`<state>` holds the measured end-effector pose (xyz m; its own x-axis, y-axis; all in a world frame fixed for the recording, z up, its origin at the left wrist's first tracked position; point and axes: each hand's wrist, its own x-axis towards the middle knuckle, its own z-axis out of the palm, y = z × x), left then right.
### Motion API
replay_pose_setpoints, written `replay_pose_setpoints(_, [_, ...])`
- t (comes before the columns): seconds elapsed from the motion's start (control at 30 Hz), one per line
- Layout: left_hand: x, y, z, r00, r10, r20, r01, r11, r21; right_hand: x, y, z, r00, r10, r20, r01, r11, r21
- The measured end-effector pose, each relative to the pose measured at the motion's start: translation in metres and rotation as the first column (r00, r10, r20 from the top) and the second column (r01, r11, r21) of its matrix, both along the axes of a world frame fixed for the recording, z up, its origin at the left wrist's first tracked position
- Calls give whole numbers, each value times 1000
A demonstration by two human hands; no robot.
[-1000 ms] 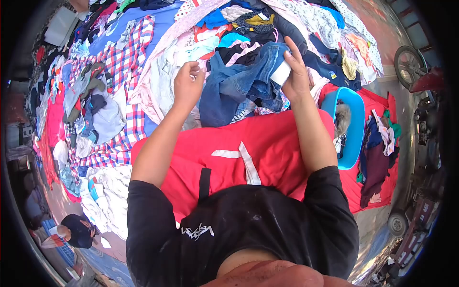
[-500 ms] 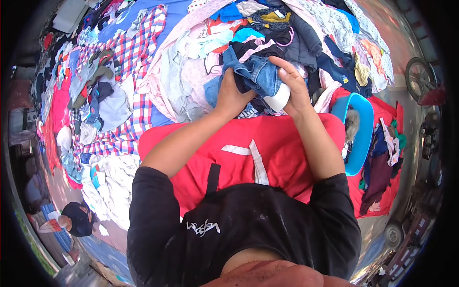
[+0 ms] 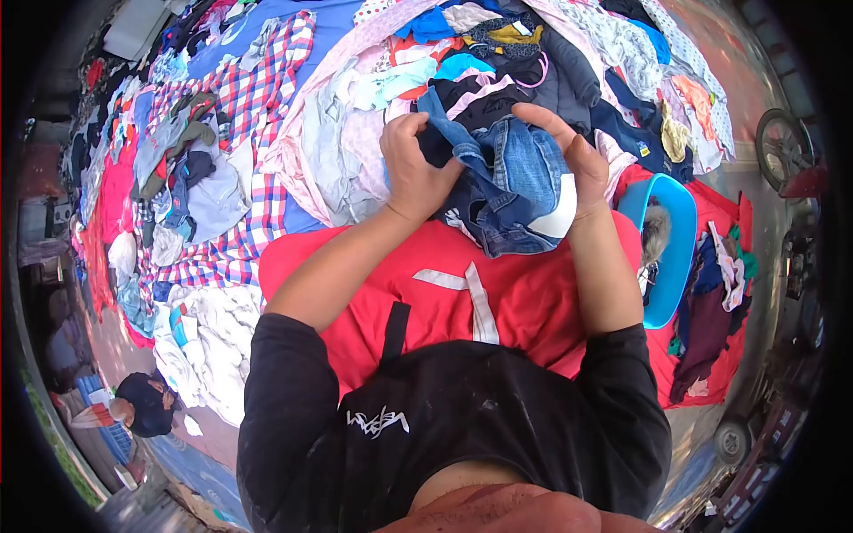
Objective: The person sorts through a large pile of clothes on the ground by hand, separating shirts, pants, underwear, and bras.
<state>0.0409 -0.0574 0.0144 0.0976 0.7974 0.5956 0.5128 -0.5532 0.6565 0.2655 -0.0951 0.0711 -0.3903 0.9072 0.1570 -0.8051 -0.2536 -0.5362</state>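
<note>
A blue denim garment (image 3: 524, 164) hangs bunched between my hands, over the near edge of the clothes pile (image 3: 355, 133). A white patch, perhaps a tag or card, shows on its right side. My left hand (image 3: 416, 169) pinches the garment's left part, its fingers curled round dark and blue cloth. At the right side, my right hand (image 3: 577, 169) holds the denim near the white patch, thumb and fingers raised along its edge. Below both hands lies red cloth (image 3: 524, 302) with white and black straps.
A turquoise basket (image 3: 684, 258) with a grey furry item stands at the right. Checked cloth (image 3: 275, 98) with clothes lies at the left, white cloth (image 3: 213, 355) below it. A person (image 3: 147, 404) is at the lower left. A wheel (image 3: 782, 147) is far right.
The denim garment has moved slightly right and down and is spread wider, showing more of its folds. My left hand has risen a little to the left; my right hand has shifted right.
</note>
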Motion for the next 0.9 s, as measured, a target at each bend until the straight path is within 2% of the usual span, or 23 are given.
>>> replay_pose_setpoints(0.1, [-2,8,37,981,65,-184,-17,968,250,14,7,6,1000,-31,4,30,999,22])
replay_pose_setpoints(0.17, [-12,18,31,968,-164,-188,159,986,-44,16,12,8,995,-66,-74,70,996,47])
replay_pose_setpoints(0.2, [-15,20,14,965,-264,13,251,900,-356,19,17,5,992,-102,-71,107,991,78])
replay_pose_setpoints(0.23, [-16,22,-1,930,-283,234,368,707,-604,18,18,7,979,-141,-150,152,986,70])
replay_pose_setpoints(0.27, [-14,25,-5,940,-224,257,335,745,-576,18,21,5,965,-261,35,258,963,75])
replay_pose_setpoints(0.3, [-12,26,-4,894,-151,421,391,722,-571,20,27,2,904,-370,216,357,929,98])
replay_pose_setpoints(0.33, [-10,27,-1,819,-71,569,445,704,-554,27,33,-14,737,-443,511,486,872,55])
replay_pose_setpoints(0.37, [-9,30,3,718,11,696,497,691,-524,27,32,-19,593,-420,687,586,811,-10])
replay_pose_setpoints(0.43, [-16,37,12,672,64,738,527,660,-536,25,27,-32,610,-300,733,537,837,-105])
replay_pose_setpoints(0.5, [-18,39,27,604,128,787,567,625,-537,21,19,-52,673,-189,715,328,943,-59])
replay_pose_setpoints(0.53, [-18,37,40,519,193,833,617,589,-521,13,17,-63,511,-281,812,248,953,174])
replay_pose_setpoints(0.63, [-29,38,63,460,229,858,678,532,-506,-17,7,-49,566,-74,821,48,997,57])
replay_pose_setpoints(0.67, [-33,41,64,418,231,879,700,534,-474,-17,14,-58,527,102,844,-45,995,-92])
replay_pose_setpoints(0.77, [-46,51,61,640,115,759,449,746,-492,-12,17,-61,665,62,745,-14,997,-71])
replay_pose_setpoints(0.8, [-53,57,50,792,88,604,263,844,-468,-12,15,-48,715,-28,698,43,999,-5])
replay_pose_setpoints(0.83, [-56,56,37,909,99,405,76,915,-396,-12,16,-41,760,-51,648,79,997,-14])
replay_pose_setpoints(0.87, [-56,52,31,972,147,186,-92,957,-275,-11,17,-37,800,-74,596,114,993,-29])
replay_pose_setpoints(0.9, [-56,48,25,974,223,-35,-225,967,-115,-11,17,-35,836,-101,539,150,988,-47])
